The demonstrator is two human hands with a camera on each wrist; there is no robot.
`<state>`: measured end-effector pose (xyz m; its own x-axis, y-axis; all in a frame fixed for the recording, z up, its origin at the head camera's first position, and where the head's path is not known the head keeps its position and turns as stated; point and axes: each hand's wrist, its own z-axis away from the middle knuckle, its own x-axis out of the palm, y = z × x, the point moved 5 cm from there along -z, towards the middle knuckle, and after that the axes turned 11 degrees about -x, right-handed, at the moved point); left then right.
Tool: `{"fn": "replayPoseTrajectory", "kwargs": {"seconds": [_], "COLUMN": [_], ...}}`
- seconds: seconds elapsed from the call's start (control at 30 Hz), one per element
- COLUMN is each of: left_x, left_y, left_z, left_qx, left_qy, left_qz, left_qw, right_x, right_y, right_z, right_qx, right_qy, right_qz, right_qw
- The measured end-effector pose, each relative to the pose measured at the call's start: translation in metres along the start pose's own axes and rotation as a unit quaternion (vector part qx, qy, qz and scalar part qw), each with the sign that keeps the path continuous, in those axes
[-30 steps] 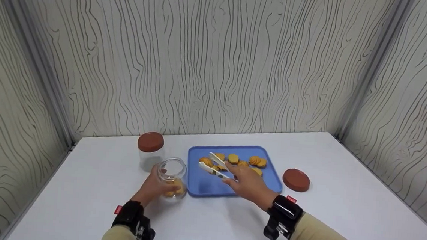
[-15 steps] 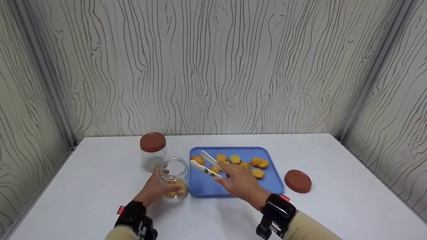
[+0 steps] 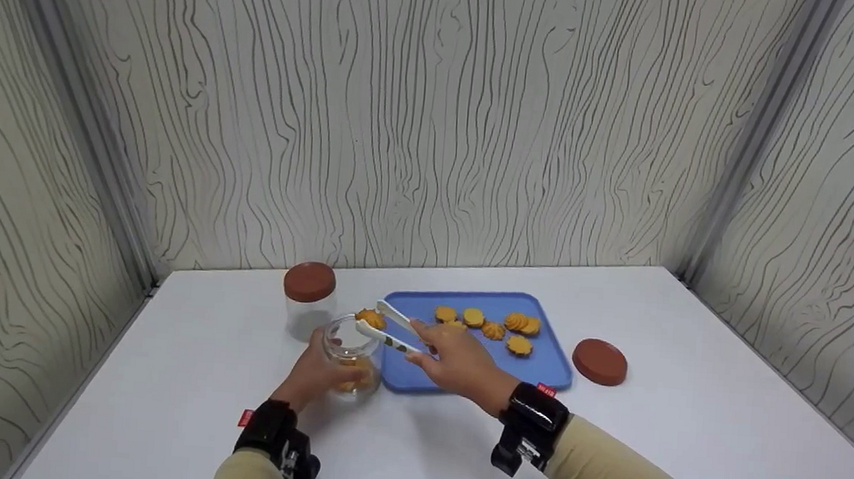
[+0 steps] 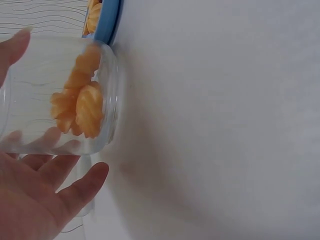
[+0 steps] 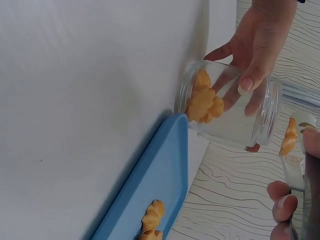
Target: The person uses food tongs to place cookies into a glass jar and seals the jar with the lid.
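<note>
My left hand (image 3: pixel 318 371) grips an open glass jar (image 3: pixel 369 374) round its side, thumb across the front. Several ridged golden cookies (image 4: pixel 80 97) lie at the jar's bottom. My right hand (image 3: pixel 456 358) holds white tongs (image 3: pixel 399 343) near their middle. Between the tong tips is one cookie (image 5: pixel 289 137), held just above the jar's mouth, as the right wrist view shows. More cookies (image 3: pixel 493 330) lie on a blue tray (image 3: pixel 417 378) right of the jar.
A second jar (image 3: pixel 309 315) with a red-brown lid (image 3: pixel 310 282) stands behind the left hand. Another red-brown lid (image 3: pixel 599 361) lies right of the tray on the white table (image 3: pixel 160 401). Wood-patterned panels (image 3: pixel 420 119) stand behind and at both sides.
My right hand has moved left with the tongs, carrying the cookie from over the tray to the jar's mouth. The left hand keeps its hold on the jar.
</note>
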<state>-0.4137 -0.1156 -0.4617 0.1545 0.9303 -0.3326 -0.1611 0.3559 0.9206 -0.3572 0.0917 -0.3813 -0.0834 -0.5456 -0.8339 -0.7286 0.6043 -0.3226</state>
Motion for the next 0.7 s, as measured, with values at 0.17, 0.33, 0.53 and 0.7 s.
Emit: {"fn": "replayPoseTrajectory", "kwargs": {"seconds": [0.17, 0.33, 0.53, 0.7], "left_x": [0.0, 0.0, -0.001, 0.0], "left_y": [0.001, 0.001, 0.001, 0.001], "left_z": [0.001, 0.002, 0.001, 0.001], "left_qx": [-0.004, 0.005, 0.001, 0.011], "left_qy": [-0.005, -0.006, -0.009, -0.006], "left_qz": [0.004, 0.003, 0.005, 0.006], "left_qw": [1.0, 1.0, 0.9999, 0.9999], "right_x": [0.005, 0.008, 0.01, 0.014], "right_y": [0.001, -0.001, -0.005, -0.006], "right_z": [-0.003, -0.007, -0.013, -0.015], "right_qx": [0.018, 0.021, 0.027, 0.041], "right_qy": [-0.016, -0.02, -0.023, -0.036], "right_qz": [-0.004, -0.006, -0.006, -0.012], "right_qw": [1.0, 1.0, 0.999, 0.998]}}
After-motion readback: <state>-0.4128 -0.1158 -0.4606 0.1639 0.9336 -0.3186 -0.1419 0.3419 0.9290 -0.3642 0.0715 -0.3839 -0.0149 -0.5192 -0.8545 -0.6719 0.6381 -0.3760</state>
